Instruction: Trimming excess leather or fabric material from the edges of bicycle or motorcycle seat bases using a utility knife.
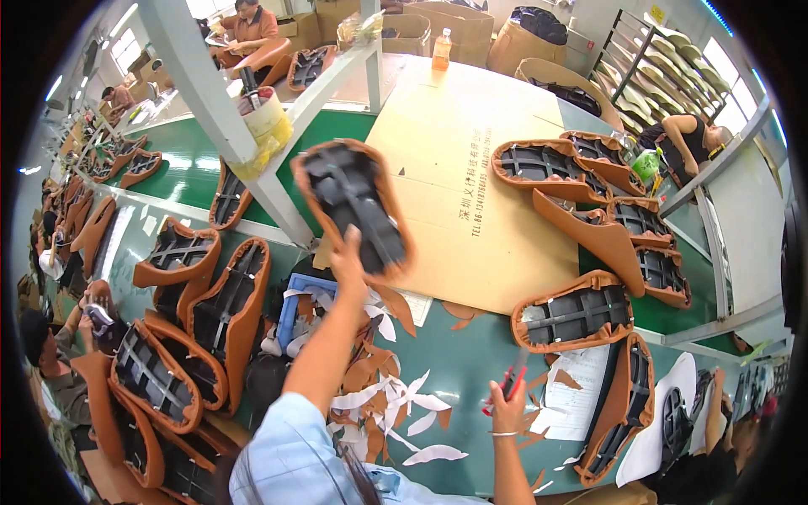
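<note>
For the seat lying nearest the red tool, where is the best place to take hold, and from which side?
Probably the near brown rim of the seat, approached from the person's side with the left hand once free. It lies underside up, so the wrapped edge gives a grip; the right hand holds the red tool.

Holding a tan-edged seat cover [353, 206] with a black ribbed underside at twelve o'clock from the left hand [349, 269]. Gripping red-handled scissors [505, 387] in the right hand [507, 414]. Showing white and tan scraps [396, 412] over a green table [471, 362], plain brown cardboard [459, 151] at one o'clock.
</note>
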The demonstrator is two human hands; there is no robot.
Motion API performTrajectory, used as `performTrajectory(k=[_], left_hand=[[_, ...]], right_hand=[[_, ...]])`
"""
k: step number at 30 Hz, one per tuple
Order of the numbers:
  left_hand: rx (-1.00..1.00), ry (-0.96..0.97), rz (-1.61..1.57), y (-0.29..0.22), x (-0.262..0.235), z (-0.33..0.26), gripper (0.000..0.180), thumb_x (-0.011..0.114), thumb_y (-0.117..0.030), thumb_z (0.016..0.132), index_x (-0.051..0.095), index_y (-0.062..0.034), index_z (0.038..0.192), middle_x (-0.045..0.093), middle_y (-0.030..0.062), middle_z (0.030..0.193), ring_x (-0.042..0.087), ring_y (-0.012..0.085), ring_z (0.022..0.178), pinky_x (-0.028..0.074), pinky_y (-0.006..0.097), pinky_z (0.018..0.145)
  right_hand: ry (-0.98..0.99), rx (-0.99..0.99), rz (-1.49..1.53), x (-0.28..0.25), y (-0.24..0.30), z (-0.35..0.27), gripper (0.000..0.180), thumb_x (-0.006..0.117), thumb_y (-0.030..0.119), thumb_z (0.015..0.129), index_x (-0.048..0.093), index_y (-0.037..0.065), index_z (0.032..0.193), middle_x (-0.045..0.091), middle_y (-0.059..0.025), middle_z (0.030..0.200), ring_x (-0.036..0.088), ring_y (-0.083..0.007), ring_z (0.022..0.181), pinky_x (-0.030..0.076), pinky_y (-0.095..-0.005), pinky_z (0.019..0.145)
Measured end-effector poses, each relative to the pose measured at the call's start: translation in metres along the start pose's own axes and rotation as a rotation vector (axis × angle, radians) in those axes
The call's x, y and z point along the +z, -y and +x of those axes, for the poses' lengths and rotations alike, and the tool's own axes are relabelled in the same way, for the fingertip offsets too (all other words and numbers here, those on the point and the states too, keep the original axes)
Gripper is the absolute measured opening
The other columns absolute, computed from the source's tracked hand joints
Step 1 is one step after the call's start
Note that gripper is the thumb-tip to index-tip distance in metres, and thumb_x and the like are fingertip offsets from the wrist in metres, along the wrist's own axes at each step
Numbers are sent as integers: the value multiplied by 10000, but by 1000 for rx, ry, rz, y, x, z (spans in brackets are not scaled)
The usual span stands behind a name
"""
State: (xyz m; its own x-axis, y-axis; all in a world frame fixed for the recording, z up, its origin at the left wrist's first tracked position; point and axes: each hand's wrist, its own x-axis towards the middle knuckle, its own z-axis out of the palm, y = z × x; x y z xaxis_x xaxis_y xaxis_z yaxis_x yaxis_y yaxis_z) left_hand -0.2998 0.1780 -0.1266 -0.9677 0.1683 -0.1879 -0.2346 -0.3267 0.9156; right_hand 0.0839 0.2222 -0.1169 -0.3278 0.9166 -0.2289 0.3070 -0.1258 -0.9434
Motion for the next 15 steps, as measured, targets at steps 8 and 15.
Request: performTrajectory(k=[8, 15], left_hand=[[14, -97, 138, 31, -32, 64, 699, 624, -402, 866, 306, 1, 1340, 438, 131, 1288, 525, 198, 1045, 462, 313, 814], [-372, 452, 257, 48, -10, -105, 287, 561, -306, 918, 572, -59, 1063, 606, 27, 913, 585, 110, 829, 462, 238, 676]], right_hand=[[-85, 37, -5, -22, 9, 70, 475, 657, 143, 813, 480, 57, 1245, 550, -38, 903, 567, -118, 635, 528, -256, 525], [-100, 72, 214, -23, -68, 94, 402, 687, 197, 804, 551, 76, 1163, 605, -26, 880, 607, -138, 740, 550, -292, 611]])
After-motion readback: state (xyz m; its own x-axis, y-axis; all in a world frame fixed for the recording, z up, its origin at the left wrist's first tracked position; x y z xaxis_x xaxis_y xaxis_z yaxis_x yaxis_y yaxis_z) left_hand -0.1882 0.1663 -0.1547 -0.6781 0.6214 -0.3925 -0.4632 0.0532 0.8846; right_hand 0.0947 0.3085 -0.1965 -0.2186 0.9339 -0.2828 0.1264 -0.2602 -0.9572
